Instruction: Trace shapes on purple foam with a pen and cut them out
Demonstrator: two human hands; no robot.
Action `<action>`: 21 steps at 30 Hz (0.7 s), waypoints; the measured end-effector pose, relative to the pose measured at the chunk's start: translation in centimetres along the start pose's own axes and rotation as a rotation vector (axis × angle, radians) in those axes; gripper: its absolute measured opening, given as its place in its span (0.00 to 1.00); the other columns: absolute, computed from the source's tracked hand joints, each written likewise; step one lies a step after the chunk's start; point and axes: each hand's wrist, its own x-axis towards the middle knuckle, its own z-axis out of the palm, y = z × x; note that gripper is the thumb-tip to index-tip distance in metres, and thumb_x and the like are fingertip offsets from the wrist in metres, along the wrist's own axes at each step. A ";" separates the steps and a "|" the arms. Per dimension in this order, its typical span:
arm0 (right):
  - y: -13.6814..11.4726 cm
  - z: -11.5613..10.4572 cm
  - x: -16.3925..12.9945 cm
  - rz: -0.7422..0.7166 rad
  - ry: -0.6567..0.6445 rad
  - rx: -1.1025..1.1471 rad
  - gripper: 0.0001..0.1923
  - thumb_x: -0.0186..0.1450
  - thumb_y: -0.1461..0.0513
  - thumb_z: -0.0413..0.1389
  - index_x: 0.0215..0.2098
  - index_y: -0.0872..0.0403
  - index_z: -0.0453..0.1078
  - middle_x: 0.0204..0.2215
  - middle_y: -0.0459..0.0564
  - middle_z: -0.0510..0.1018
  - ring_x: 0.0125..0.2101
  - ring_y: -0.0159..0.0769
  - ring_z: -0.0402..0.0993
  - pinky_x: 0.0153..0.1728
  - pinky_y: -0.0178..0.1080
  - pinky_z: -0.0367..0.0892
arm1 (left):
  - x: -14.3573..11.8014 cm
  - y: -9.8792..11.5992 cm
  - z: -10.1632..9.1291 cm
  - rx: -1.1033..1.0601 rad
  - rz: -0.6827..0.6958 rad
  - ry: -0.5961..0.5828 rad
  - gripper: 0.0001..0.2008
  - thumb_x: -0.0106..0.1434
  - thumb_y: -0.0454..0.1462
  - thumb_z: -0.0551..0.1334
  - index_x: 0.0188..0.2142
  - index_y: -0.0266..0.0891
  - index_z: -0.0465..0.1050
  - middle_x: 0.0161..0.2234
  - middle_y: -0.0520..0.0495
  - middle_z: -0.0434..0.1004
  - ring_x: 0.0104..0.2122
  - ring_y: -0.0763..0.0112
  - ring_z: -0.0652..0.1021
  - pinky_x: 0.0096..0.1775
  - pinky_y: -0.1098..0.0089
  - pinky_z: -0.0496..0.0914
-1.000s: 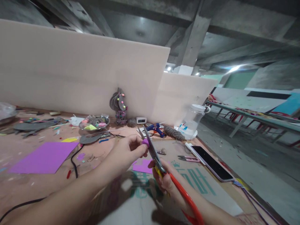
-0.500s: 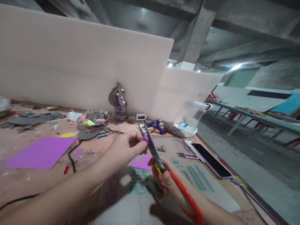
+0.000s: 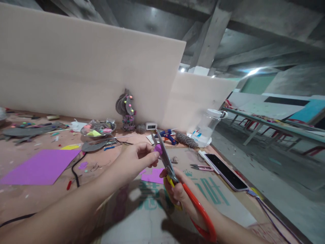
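My left hand (image 3: 144, 156) pinches a small purple piece (image 3: 158, 149), like felt or foam sheet, between thumb and fingers. My right hand (image 3: 179, 189) is wrapped round the scissors (image 3: 166, 159), which have one orange-red handle and one yellow. Their slightly parted blades point up and away, with the purple piece at the blades. Below my hands a cut purple scrap (image 3: 153, 176) lies on the printed cardboard (image 3: 203, 206). A larger purple sheet (image 3: 40, 166) rests on the table to the left.
Thread snips (image 3: 202, 167) and a phone (image 3: 225, 171) lie at the right. Behind are a blue glue gun (image 3: 167, 135), grey yarn (image 3: 186, 139), a clear bottle (image 3: 207, 127), a bowl of scraps (image 3: 98, 132) and a grey decorated figure (image 3: 126, 110). A black cable (image 3: 75, 169) crosses the left.
The scissor blades are a little closer together around the purple piece. The whole view has shifted slightly; both hands keep nearly the same pose.
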 end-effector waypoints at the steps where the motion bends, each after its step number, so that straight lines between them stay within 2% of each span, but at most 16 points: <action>1: -0.1 0.1 0.1 0.007 0.004 0.014 0.27 0.68 0.40 0.46 0.48 0.53 0.61 0.26 0.42 0.59 0.23 0.28 0.52 0.22 0.33 0.52 | 0.0 0.0 0.1 -0.009 0.000 0.003 0.13 0.60 0.45 0.60 0.27 0.38 0.68 0.26 0.50 0.73 0.28 0.72 0.73 0.33 0.69 0.66; 6: -0.2 0.1 0.0 0.031 0.017 0.031 0.26 0.68 0.41 0.47 0.48 0.53 0.60 0.27 0.42 0.58 0.23 0.28 0.51 0.22 0.34 0.51 | 0.0 -0.3 0.1 -0.054 0.040 0.054 0.14 0.61 0.46 0.61 0.27 0.38 0.68 0.27 0.50 0.74 0.29 0.71 0.73 0.35 0.68 0.67; 12: 0.1 0.2 0.0 0.048 -0.030 0.050 0.26 0.68 0.40 0.46 0.48 0.52 0.60 0.27 0.42 0.57 0.23 0.28 0.50 0.22 0.34 0.48 | 0.0 -0.2 0.0 -0.073 0.075 0.085 0.12 0.62 0.44 0.61 0.26 0.38 0.68 0.26 0.51 0.74 0.29 0.71 0.74 0.35 0.69 0.68; 21: 0.1 0.7 -0.3 0.034 0.038 0.022 0.28 0.66 0.38 0.47 0.50 0.51 0.61 0.27 0.43 0.59 0.23 0.29 0.51 0.22 0.34 0.50 | -0.1 -0.3 0.2 -0.096 0.070 0.095 0.11 0.62 0.41 0.62 0.26 0.39 0.68 0.27 0.52 0.75 0.30 0.73 0.75 0.35 0.70 0.68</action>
